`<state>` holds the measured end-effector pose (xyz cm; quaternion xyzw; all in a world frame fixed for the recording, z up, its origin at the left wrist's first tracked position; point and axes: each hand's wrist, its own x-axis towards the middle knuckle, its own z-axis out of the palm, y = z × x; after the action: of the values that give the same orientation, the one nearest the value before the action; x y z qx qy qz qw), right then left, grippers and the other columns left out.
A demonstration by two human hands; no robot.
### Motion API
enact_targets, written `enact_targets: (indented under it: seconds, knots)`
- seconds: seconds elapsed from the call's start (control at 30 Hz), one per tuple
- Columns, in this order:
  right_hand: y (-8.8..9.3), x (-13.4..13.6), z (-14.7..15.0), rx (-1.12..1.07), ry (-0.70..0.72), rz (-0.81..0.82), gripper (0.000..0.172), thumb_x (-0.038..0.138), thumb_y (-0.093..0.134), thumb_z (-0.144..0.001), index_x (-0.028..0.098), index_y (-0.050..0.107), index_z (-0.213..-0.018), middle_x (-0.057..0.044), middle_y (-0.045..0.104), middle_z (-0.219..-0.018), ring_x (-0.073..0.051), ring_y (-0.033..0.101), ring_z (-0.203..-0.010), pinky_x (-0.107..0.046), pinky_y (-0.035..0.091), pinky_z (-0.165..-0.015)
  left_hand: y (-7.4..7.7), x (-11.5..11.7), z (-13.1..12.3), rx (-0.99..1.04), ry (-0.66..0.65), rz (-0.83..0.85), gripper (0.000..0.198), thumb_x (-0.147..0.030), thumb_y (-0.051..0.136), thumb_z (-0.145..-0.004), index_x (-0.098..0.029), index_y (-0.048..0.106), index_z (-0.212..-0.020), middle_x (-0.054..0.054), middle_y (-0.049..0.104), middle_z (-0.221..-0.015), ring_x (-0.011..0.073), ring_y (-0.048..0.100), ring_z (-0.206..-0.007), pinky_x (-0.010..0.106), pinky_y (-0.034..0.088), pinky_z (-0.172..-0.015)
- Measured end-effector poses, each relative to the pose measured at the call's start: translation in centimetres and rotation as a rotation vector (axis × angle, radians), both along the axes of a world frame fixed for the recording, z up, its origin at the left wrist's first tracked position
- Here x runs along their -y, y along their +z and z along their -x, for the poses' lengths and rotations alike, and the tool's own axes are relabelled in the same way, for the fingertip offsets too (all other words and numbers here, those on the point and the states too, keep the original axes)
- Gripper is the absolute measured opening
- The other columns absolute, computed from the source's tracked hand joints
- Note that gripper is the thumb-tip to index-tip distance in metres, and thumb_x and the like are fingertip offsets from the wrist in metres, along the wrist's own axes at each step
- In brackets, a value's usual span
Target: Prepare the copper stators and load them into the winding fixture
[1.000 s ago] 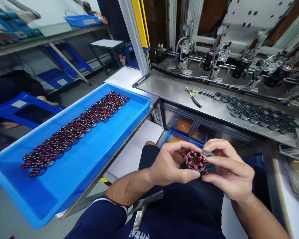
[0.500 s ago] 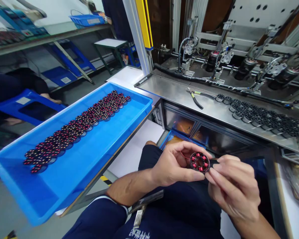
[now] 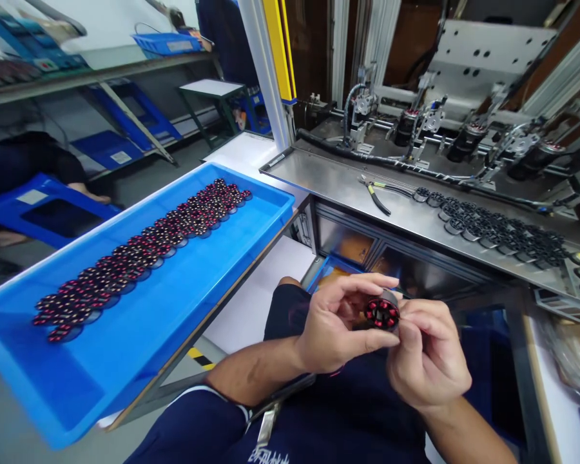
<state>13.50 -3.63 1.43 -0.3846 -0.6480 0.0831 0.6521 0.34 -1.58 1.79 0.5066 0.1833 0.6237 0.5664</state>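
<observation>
Left hand (image 3: pixel 336 325) pinching 1 red-wound ring (image 3: pixel 383 312); right hand (image 3: pixel 428 354) pressed together at its edge; pliers (image 3: pixel 377 185): 1

Steel bench (image 3: pixel 328 171) carries pliers (image 3: pixel 377 201); right of pliers, black rings (image 3: pixel 488 222) clustered. Left of pliers, table (image 3: pixel 125 408) carries blue tray (image 3: pixel 140 328) with red-black coils (image 3: pixel 159 245).
</observation>
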Motion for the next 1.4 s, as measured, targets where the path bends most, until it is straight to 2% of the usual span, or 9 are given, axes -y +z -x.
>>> enact_targets:
  seconds: [0.13,0.3,0.5,0.8,0.9,1.03,1.2,1.3,1.4]
  knots:
    - [0.1,-0.6,-0.6,0.066,0.013,-0.047,0.008,0.013,0.058,-0.093,0.02,0.062,-0.096,-0.003,0.061,-0.08,-0.017,0.063,-0.069,-0.033,0.057,-0.059,0.0,-0.6,1.1,-0.068,-0.203,0.118,0.071,-0.033,0.094,-0.06,-0.02,0.058,-0.12,0.007,0.068,-0.112,0.018,0.068,-0.1,0.025,0.056,-0.086]
    - [0.5,-0.9,-1.8,0.103,0.083,-0.024,0.014,0.008,0.059,-0.089,0.019,0.062,-0.096,-0.004,0.062,-0.08,-0.017,0.063,-0.069,-0.032,0.056,-0.058,-0.7,-1.1,1.9,-0.084,-0.439,0.179,0.041,-0.04,0.074,-0.086,-0.018,0.056,-0.115,0.002,0.067,-0.087,0.011,0.068,-0.075,0.02,0.054,-0.068]
    - [1.4,-0.7,-2.5,0.211,0.108,0.017,0.02,0.002,0.061,-0.086,0.019,0.063,-0.097,-0.003,0.064,-0.08,-0.016,0.063,-0.071,-0.03,0.053,-0.06,-1.7,-1.2,1.6,-0.016,-0.455,0.195,0.034,-0.036,0.068,-0.091,-0.017,0.054,-0.116,0.004,0.07,-0.083,0.0148,0.074,-0.073,0.022,0.057,-0.062]
    - [1.9,-0.4,-2.5,0.246,0.037,0.031,0.02,0.0,0.062,-0.085,0.018,0.063,-0.094,-0.002,0.064,-0.08,-0.014,0.061,-0.07,-0.027,0.05,-0.061,-1.3,-1.5,1.5,0.106,-0.58,0.199,0.039,-0.04,0.067,-0.091,-0.019,0.055,-0.121,0.006,0.07,-0.094,0.0167,0.075,-0.076,0.024,0.059,-0.062]
    - [2.0,-0.4,-2.3,0.202,0.02,0.053,0.018,0.0,0.062,-0.086,0.018,0.064,-0.092,-0.002,0.063,-0.079,-0.014,0.06,-0.069,-0.028,0.049,-0.06,-0.8,-1.5,1.7,0.119,-0.543,0.164,0.029,-0.035,0.066,-0.092,-0.021,0.058,-0.116,0.009,0.065,-0.112,0.0181,0.074,-0.085,0.026,0.061,-0.066]
    - [2.5,-0.5,-2.1,0.139,0.039,0.116,0.018,0.0,0.061,-0.086,0.018,0.064,-0.087,-0.002,0.062,-0.078,-0.014,0.06,-0.068,-0.029,0.049,-0.06,0.0,-1.3,1.9,0.109,-0.395,0.088,0.017,-0.023,0.072,-0.086,-0.02,0.061,-0.099,0.009,0.061,-0.124,0.0192,0.07,-0.103,0.036,0.059,-0.089]
    - [2.8,-0.5,-2.6,0.166,0.165,0.095,0.016,0.002,0.061,-0.087,0.017,0.063,-0.089,-0.003,0.062,-0.075,-0.015,0.06,-0.066,-0.028,0.05,-0.058,-0.3,-1.1,1.6,0.152,-0.311,0.113,0.041,-0.028,0.088,-0.071,-0.022,0.056,-0.096,0.008,0.067,-0.114,0.0295,0.057,-0.131,0.042,0.055,-0.098]
    - [2.5,-0.4,-3.4,0.262,0.166,0.015,0.019,0.002,0.062,-0.086,0.017,0.063,-0.097,-0.004,0.065,-0.079,-0.016,0.063,-0.07,-0.028,0.053,-0.059,-0.6,-0.9,1.5,0.093,-0.43,0.287,0.062,-0.046,0.09,-0.065,-0.019,0.056,-0.108,0.01,0.069,-0.107,0.0238,0.07,-0.106,0.032,0.058,-0.084]
    - [2.1,-0.4,-4.1,0.341,0.152,-0.042,0.022,0.002,0.061,-0.085,0.016,0.064,-0.101,-0.005,0.067,-0.084,-0.016,0.066,-0.075,-0.028,0.056,-0.062,-0.7,-0.6,1.5,-0.005,-0.668,0.377,0.052,-0.049,0.08,-0.077,-0.016,0.052,-0.107,0.006,0.071,-0.082,0.0162,0.073,-0.072,0.023,0.056,-0.063]
